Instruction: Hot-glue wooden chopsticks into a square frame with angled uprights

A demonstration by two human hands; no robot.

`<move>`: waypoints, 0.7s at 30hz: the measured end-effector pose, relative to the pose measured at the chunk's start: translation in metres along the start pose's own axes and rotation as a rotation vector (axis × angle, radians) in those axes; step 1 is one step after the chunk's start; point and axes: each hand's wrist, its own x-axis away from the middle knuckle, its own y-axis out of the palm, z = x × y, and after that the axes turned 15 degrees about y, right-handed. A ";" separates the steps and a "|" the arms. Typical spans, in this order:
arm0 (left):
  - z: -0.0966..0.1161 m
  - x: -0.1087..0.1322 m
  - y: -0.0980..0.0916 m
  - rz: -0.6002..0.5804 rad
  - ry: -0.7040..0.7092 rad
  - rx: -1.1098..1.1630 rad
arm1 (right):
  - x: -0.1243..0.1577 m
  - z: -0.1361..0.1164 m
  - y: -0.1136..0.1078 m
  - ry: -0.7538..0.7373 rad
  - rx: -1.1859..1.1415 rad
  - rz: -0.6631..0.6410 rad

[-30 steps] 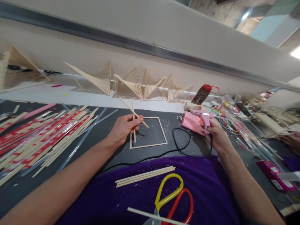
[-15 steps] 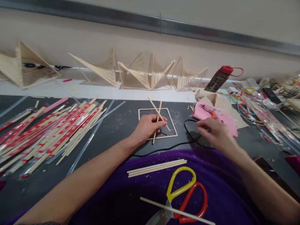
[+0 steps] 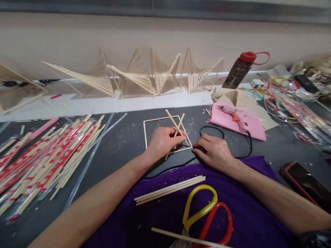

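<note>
My left hand (image 3: 165,140) pinches two thin wooden sticks (image 3: 171,117) crossed in an X. They are held over a square frame of wooden sticks (image 3: 144,134) on the dark table. At the frame's near right corner is my right hand (image 3: 213,150), its fingers curled together beside the black cord; whatever they grip is hidden. Past that hand, a glue gun (image 3: 234,115) lies on a folded pink cloth (image 3: 254,132). Several loose sticks (image 3: 169,191) rest on the purple fabric in my lap. Nearby are scissors (image 3: 200,206) with yellow and red handles and another stick (image 3: 188,238) across them.
Wrapped and loose sticks (image 3: 51,162) are heaped at the left. Stick models with twisted surfaces (image 3: 137,79) line the white ledge. A red-capped bottle (image 3: 238,70) stands at the back right. A phone (image 3: 305,182) lies at the right. The glue gun's cord (image 3: 170,168) crosses the table.
My right hand has come left and nearer, from beside the pink cloth to the frame's near right corner. My left hand keeps hold of the crossed sticks. The view has shifted somewhat.
</note>
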 end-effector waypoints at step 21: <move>-0.002 0.002 0.008 -0.052 0.079 -0.143 | -0.001 -0.001 0.005 -0.030 -0.002 0.057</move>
